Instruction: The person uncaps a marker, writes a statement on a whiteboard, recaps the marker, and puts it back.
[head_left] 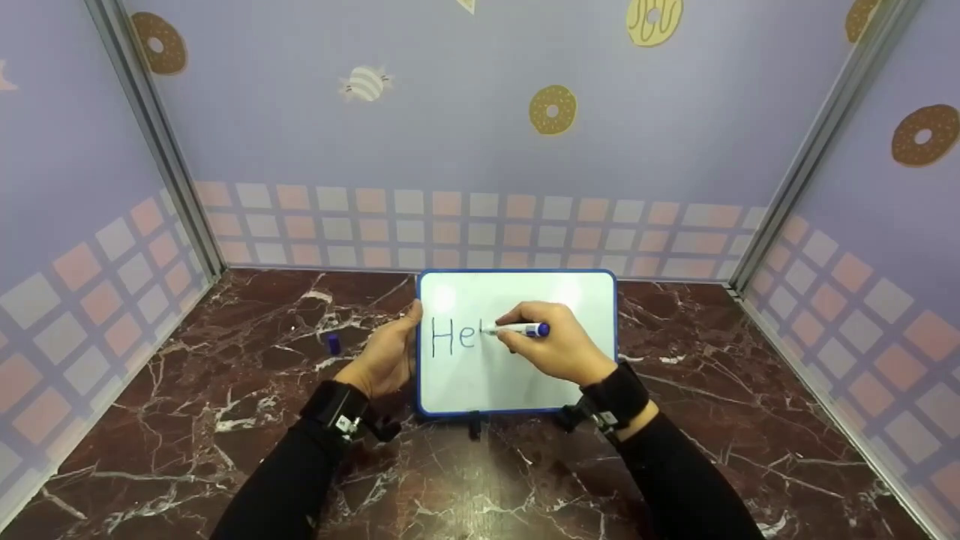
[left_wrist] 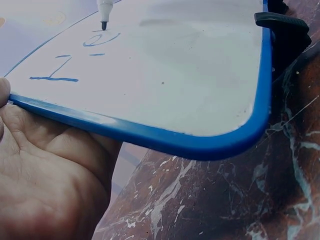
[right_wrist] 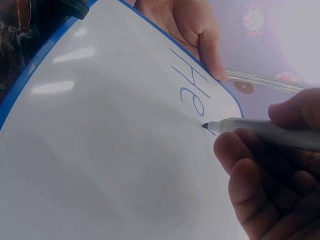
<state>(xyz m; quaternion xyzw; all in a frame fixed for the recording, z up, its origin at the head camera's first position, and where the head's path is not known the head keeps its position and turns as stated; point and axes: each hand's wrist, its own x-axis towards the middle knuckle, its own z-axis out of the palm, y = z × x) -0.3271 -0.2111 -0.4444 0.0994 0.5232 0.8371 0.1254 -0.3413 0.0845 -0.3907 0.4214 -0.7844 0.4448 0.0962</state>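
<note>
A whiteboard (head_left: 517, 382) with a blue frame stands tilted back on the table, the letters "He" written in blue on its left half. My left hand (head_left: 388, 352) holds the board's left edge, thumb at the frame and fingers behind, partly hidden by the board. Between the thumb and fingers of my right hand (head_left: 559, 341) is a white marker (right_wrist: 295, 136) with a blue end. Its dark tip meets the board just right of the "e", where a short new stroke (right_wrist: 212, 132) shows.
A blue marker cap (head_left: 333, 343) rests on the dark red marbled table (head_left: 247, 360), left of my left hand. Black supports (head_left: 474, 426) show at the board's lower edge. Patterned wall panels (head_left: 480, 150) enclose the back and both sides.
</note>
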